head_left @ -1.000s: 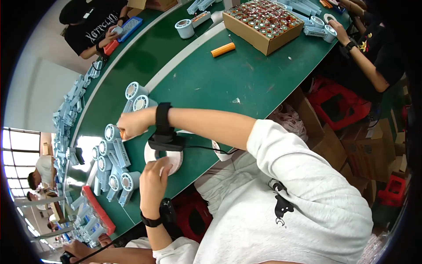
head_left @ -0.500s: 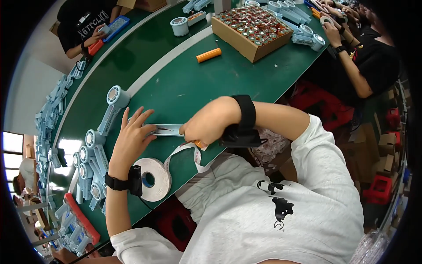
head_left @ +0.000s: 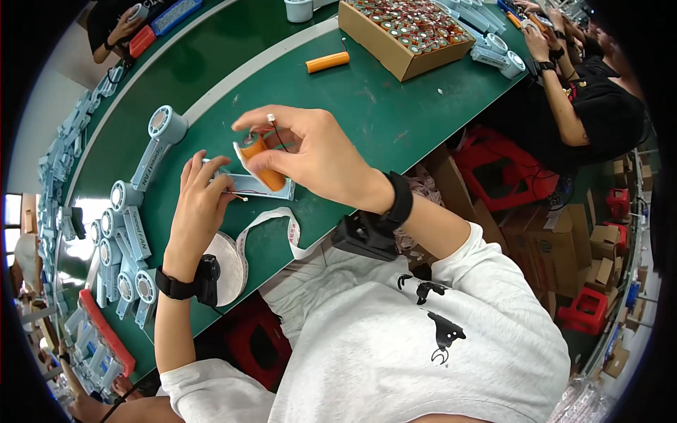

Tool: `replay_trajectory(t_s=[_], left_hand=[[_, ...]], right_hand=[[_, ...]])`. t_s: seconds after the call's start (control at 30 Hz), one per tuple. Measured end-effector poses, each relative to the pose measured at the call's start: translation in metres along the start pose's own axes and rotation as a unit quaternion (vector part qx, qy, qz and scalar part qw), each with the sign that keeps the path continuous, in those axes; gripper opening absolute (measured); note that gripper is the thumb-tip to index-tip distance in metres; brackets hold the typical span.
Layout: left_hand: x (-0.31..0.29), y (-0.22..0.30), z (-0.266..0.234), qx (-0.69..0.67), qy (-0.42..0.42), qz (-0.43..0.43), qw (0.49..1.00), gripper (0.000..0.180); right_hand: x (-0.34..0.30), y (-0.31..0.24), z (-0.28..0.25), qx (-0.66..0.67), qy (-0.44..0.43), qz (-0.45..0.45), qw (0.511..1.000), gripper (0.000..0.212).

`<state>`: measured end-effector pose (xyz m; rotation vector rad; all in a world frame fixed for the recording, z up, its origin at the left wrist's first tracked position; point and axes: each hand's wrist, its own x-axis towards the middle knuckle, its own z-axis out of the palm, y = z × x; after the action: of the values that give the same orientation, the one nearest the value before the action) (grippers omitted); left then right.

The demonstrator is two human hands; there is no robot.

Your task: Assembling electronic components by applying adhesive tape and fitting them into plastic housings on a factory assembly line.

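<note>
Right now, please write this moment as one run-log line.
right hand: holds orange battery cell | left hand: pinches wire end, on pale-blue fan shell | tape roll: on table

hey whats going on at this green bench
A person at a green workbench holds an orange cylindrical cell in the right hand, with thin wires rising from it. The left hand steadies a light blue plastic piece under it. A roll of white tape lies by the left wrist, light blue fan-shaped parts to the left, and a cardboard box of cells farther off.
</note>
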<state>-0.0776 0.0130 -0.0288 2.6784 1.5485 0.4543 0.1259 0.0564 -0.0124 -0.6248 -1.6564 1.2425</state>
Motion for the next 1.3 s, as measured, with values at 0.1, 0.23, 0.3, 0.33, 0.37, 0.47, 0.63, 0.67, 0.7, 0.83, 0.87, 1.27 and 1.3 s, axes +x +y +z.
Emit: replay_trajectory(t_s=[0.1, 0.23, 0.3, 0.33, 0.37, 0.47, 0.63, 0.67, 0.7, 0.83, 0.87, 1.27, 1.3], left_hand=[[0.002, 0.0, -0.004, -0.003, 0.022, -0.015, 1.0, 0.018], [0.007, -0.007, -0.01, -0.224, -0.025, -0.101, 0.969, 0.016], [0.011, -0.005, -0.013, -0.24, -0.04, -0.143, 0.959, 0.013], [0.01, -0.004, -0.013, -0.248, -0.047, -0.163, 0.954, 0.012], [0.008, -0.004, -0.012, -0.251, -0.045, -0.164, 0.953, 0.012], [0.003, -0.005, -0.008, -0.022, 0.046, 0.058, 0.997, 0.01], [0.003, -0.001, -0.004, 0.084, 0.066, 0.108, 0.988, 0.012], [0.002, -0.008, -0.004, -0.054, 0.051, 0.053, 0.996, 0.011], [0.001, -0.015, -0.005, -0.191, 0.034, -0.003, 0.981, 0.01], [0.001, -0.015, -0.001, -0.358, 0.04, -0.094, 0.928, 0.011], [0.002, -0.013, 0.001, -0.374, 0.053, -0.113, 0.919, 0.012], [-0.002, -0.017, 0.001, -0.317, 0.05, -0.09, 0.943, 0.016], [-0.003, -0.018, 0.0, -0.317, 0.048, -0.086, 0.943, 0.016]], right_hand=[[-0.008, 0.025, 0.01, -0.041, 0.008, -0.059, 0.997, 0.02], [-0.017, 0.033, 0.01, -0.158, -0.03, -0.141, 0.977, 0.02], [-0.019, 0.029, 0.012, -0.207, -0.05, -0.164, 0.963, 0.021], [-0.017, 0.026, 0.013, -0.231, -0.068, -0.159, 0.957, 0.021], [-0.014, 0.022, 0.015, -0.256, -0.086, -0.154, 0.951, 0.021], [-0.008, 0.02, 0.014, -0.269, -0.107, -0.139, 0.947, 0.02], [-0.012, 0.02, 0.008, -0.204, -0.073, -0.127, 0.968, 0.018], [-0.013, 0.02, 0.007, -0.184, -0.053, -0.132, 0.973, 0.018], [-0.014, 0.021, 0.007, -0.185, -0.055, -0.134, 0.972, 0.018], [-0.015, 0.02, 0.012, -0.228, -0.088, -0.145, 0.959, 0.016], [-0.01, 0.024, 0.018, -0.264, -0.103, -0.146, 0.948, 0.016], [0.041, 0.014, 0.035, -0.423, -0.319, -0.012, 0.848, 0.01], [0.044, 0.014, 0.038, -0.421, -0.354, 0.007, 0.835, 0.01]])
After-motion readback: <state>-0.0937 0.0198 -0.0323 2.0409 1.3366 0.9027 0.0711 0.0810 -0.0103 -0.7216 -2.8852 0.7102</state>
